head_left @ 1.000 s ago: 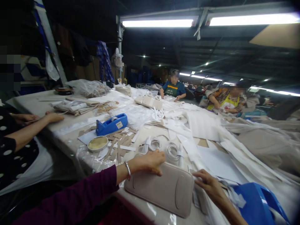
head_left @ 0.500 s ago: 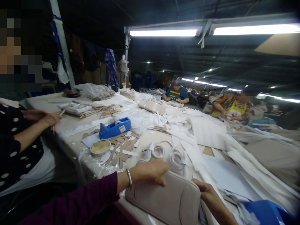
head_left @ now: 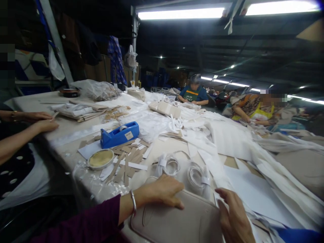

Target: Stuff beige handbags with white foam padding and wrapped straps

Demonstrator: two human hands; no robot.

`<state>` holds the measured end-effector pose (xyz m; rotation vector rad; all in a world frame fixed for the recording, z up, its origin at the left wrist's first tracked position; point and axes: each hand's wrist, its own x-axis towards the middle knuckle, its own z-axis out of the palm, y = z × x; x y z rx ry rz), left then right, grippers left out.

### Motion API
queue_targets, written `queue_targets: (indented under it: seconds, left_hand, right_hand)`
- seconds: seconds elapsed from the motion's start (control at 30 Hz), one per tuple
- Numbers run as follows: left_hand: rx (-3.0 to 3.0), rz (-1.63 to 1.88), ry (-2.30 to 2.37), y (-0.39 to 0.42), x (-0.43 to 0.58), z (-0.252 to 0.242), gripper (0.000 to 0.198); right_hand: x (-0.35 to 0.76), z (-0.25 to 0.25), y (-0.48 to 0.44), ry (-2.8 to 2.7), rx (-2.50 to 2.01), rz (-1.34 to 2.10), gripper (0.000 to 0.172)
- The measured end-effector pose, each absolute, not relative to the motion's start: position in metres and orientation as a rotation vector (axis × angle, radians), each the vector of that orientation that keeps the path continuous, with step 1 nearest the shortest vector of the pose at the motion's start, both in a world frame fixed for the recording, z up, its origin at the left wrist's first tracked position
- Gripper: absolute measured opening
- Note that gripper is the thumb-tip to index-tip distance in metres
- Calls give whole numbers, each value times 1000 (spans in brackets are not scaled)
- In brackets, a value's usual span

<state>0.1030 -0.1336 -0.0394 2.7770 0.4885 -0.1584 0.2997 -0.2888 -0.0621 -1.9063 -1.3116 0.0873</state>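
A beige leather-like bag lies at the near edge of the table, below two wrapped coils of strap. My left hand, with a silver bangle at the wrist, grips the bag's top edge, thumb on the front face. At the bag's right side is my right hand, its fingers apart and somewhat curled, with nothing visible held in them. The bag's lower part runs out of view.
A blue tape dispenser, a round tin and scattered cardboard strips lie left of centre. White sheeting covers the right. A co-worker's hands are at the left edge; two more people sit across the table.
My right hand has opened and come further over the bag's right side. My left hand stays on the top edge. The camera view has shifted, and the bag sits lower in it.
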Motion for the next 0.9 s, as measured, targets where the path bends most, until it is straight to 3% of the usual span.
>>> queue_targets:
  seconds: [0.07, 0.23, 0.3, 0.4, 0.5, 0.6, 0.9]
  left_hand:
    - [2745, -143, 501, -130, 104, -45, 46]
    - [2666, -70, 510, -128, 102, -48, 41]
    - [2633, -64, 504, -127, 100, -47, 40]
    - [2601, -74, 474, -124, 100, -50, 38]
    - [2597, -86, 424, -119, 104, -60, 36]
    - [2605, -32, 367, -116, 108, -75, 37]
    - [2549, -63, 347, -114, 107, -75, 32]
  right_hand:
    - [290, -54, -274, -1458, -1788, -43, 25]
    - [314, -32, -179, -1619, -1799, 156, 32]
    - [330, -29, -130, -1648, -1852, 414, 43]
    - [341, -30, -70, -1628, -1884, 1080, 58]
    - [338, -28, -43, -1575, -1813, 1501, 49]
    - [329, -21, -43, -1552, -1802, 1456, 33]
    - [313, 4, -83, -1620, -1744, 1057, 38]
